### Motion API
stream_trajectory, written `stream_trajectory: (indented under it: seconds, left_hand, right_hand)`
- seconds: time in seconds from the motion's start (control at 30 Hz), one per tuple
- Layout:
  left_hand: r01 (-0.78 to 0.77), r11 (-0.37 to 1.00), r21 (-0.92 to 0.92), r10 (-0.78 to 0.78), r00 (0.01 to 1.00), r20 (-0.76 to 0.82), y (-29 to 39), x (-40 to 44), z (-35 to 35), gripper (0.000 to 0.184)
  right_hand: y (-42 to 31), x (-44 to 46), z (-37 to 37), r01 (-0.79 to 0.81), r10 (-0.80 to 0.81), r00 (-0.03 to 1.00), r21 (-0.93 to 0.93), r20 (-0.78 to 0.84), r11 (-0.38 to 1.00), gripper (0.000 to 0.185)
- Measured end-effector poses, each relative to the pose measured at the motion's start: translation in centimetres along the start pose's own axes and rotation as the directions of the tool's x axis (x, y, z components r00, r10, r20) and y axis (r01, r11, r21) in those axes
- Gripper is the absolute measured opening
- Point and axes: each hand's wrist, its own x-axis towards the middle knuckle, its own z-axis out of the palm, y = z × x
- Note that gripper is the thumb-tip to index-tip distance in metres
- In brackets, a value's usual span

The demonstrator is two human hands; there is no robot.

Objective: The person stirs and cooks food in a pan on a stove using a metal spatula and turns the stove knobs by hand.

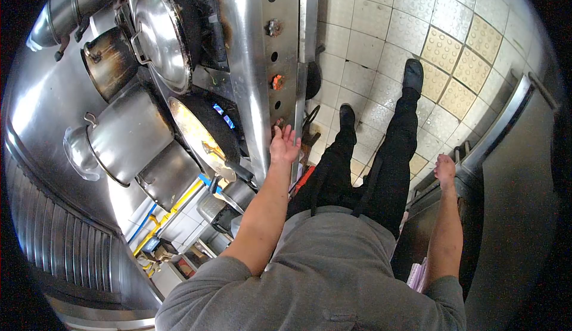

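Observation:
My left hand [285,144] is at the steel front panel of the stove [272,45], palm up and fingers apart. Its fingertips are right by a control knob [279,122]; whether they touch it I cannot tell. Higher on the panel are an orange knob [277,82] and a worn metal knob [274,28]. Left of this hand, a wok [223,131] with yellowish food inside sits over a blue flame [224,115]. A utensil with a dark handle [239,171] rests in the wok. My right hand [444,170] hangs at my side, fingers curled in, with nothing visible in it.
A lidded pan [159,33], a scorched pot [110,63] and a tall steel pot [131,134] crowd the stove. A steel cabinet [518,182] stands close on my right. The tiled floor [363,39] looks wet.

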Motion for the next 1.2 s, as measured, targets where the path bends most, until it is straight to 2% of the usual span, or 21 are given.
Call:
stream_trajectory:
  seconds: [0.3, 0.57, 0.7, 0.8, 0.9, 1.0, 1.07, 1.1, 1.13, 1.2]
  left_hand:
    - [-0.009, 1.000, 0.013, 0.009, 1.000, 0.010, 0.2, -0.3, 0.2, 0.049]
    - [0.013, 0.998, -0.067, -0.011, 1.000, 0.029, 0.1, -0.7, 0.2, 0.045]
    - [0.002, 0.999, -0.042, 0.001, 0.998, 0.066, 0.1, -1.2, -0.1, 0.043]
    - [0.003, 0.999, -0.045, 0.000, 0.998, 0.056, 0.1, -1.2, 0.0, 0.041]
    - [0.003, 0.999, -0.048, -0.001, 0.999, 0.053, 0.0, -0.8, -0.2, 0.040]
    - [-0.004, 1.000, -0.031, 0.006, 0.997, 0.072, 0.1, -0.4, -0.4, 0.042]
    - [0.049, 0.999, 0.011, -0.049, 0.994, 0.100, 0.3, -0.6, -0.8, 0.046]
    - [0.070, 0.997, 0.031, -0.073, 0.992, 0.106, 0.2, -0.3, -1.4, 0.052]
    - [0.075, 0.990, 0.123, -0.091, 0.987, 0.134, 0.4, -0.9, -1.6, 0.062]
    - [-0.033, 0.842, 0.538, -0.116, 0.963, 0.242, 0.9, -3.1, -3.1, 0.072]
  right_hand:
    - [-1.1, -0.8, 0.0, 0.005, -0.005, 1.000, -0.040, -0.010, 0.999, 0.030]
    - [-2.5, -0.9, -0.1, 0.067, -0.069, 0.998, -0.091, -0.013, 0.994, 0.033]
    - [-1.8, -0.6, -0.1, 0.092, -0.093, 0.996, -0.044, -0.005, 0.995, 0.033]
    - [-1.5, -0.6, -0.1, 0.092, -0.094, 0.995, -0.064, -0.026, 0.994, 0.032]
    - [-0.1, 0.6, -0.6, 0.065, -0.063, 0.998, -0.106, 0.019, 0.992, 0.032]
    - [-0.7, -0.1, -0.6, 0.117, -0.116, 0.993, -0.141, 0.014, 0.983, 0.031]
    - [-2.2, -1.0, -0.5, 0.138, -0.142, 0.990, -0.109, -0.023, 0.984, 0.030]
    - [-3.9, -2.0, -0.5, 0.102, -0.103, 0.995, -0.109, 0.000, 0.989, 0.027]
    - [-4.7, -2.7, -0.7, 0.131, -0.133, 0.991, -0.101, -0.011, 0.986, 0.026]
    - [-6.8, -3.2, -0.8, 0.161, -0.166, 0.985, -0.117, -0.035, 0.980, 0.026]
